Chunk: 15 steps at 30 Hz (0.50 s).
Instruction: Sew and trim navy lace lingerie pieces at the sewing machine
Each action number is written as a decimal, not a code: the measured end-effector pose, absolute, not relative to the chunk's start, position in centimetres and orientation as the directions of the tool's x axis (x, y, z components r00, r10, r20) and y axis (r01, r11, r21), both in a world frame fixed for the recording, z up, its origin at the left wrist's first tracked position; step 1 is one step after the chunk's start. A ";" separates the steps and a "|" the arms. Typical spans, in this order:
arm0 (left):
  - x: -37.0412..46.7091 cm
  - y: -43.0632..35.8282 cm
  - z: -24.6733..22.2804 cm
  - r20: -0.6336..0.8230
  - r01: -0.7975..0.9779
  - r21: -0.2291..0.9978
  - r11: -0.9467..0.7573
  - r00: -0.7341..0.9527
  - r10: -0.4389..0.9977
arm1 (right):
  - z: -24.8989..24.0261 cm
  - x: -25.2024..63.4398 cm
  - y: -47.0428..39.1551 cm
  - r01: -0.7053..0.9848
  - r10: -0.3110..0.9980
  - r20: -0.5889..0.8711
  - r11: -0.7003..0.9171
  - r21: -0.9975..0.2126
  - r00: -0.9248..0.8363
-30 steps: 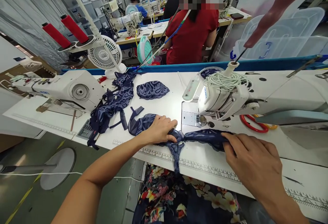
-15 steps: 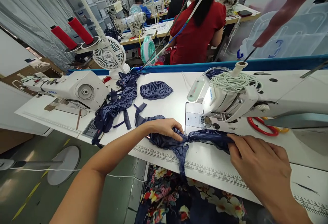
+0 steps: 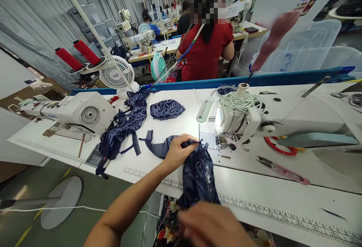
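Observation:
My left hand (image 3: 181, 149) pinches the top edge of a navy lace garment piece (image 3: 199, 173) between thumb and fingers, just left of the sewing machine's needle area (image 3: 222, 141). From that pinch the lace drapes down over the table's front edge towards my lap. A plain navy strip (image 3: 158, 148) of the fabric reaches out to the left, with a narrow strap at its end. Low in the view, my right hand (image 3: 212, 224) is smeared by motion in front of the draped lace. Whether its fingers hold the cloth cannot be made out.
Pink-handled thread snips (image 3: 284, 169) and red-handled scissors (image 3: 279, 147) lie right of the needle. A loose lace cup (image 3: 166, 109) and a navy lace pile (image 3: 124, 120) lie left. Another sewing machine (image 3: 85, 111) stands far left. A person in red (image 3: 205, 51) sits ahead.
My right hand has left the fabric's right end and come down towards my lap. The lace, earlier stretched rightward, now hangs over the front edge. The pink-handled snips have come into view.

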<state>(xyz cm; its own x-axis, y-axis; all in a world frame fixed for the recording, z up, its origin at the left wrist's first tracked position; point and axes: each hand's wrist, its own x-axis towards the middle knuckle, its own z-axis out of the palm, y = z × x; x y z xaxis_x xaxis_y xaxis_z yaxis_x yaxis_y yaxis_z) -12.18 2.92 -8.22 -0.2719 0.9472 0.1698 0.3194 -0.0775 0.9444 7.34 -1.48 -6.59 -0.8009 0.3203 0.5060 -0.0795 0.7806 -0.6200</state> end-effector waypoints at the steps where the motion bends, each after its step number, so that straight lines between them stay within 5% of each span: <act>1: -12.3 2.4 -8.4 0.164 0.289 0.954 -0.082 -0.271 0.948 | -7.3 7.4 -0.7 0.036 0.502 0.508 0.735 -0.677 -0.700; 4: -12.7 1.1 -8.8 0.152 0.261 0.961 -0.090 -0.228 0.962 | -9.1 7.2 2.0 0.290 0.879 0.266 0.395 -0.872 -0.396; 7: -12.7 0.6 -8.6 0.125 0.257 0.963 -0.082 -0.157 0.980 | -10.1 6.5 3.8 0.187 0.852 -0.069 0.035 -0.982 -0.519; 9: -12.4 0.1 -8.4 0.138 0.323 0.942 -0.088 -0.134 0.981 | -10.4 6.2 4.3 0.168 0.785 -0.164 -0.077 -0.983 -0.598; 15: -8.9 -3.8 -7.2 0.410 0.698 0.715 -0.030 -0.384 0.827 | -9.9 6.4 4.5 0.347 0.870 0.101 0.296 -0.890 -0.482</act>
<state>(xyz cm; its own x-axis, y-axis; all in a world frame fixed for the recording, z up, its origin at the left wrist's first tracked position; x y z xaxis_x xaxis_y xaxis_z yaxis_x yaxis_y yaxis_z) -8.88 -3.78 -7.19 -0.3840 0.8274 0.4099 0.6980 -0.0305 0.7154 6.44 4.52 -9.93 -0.4820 0.8703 0.1011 0.3473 0.2957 -0.8899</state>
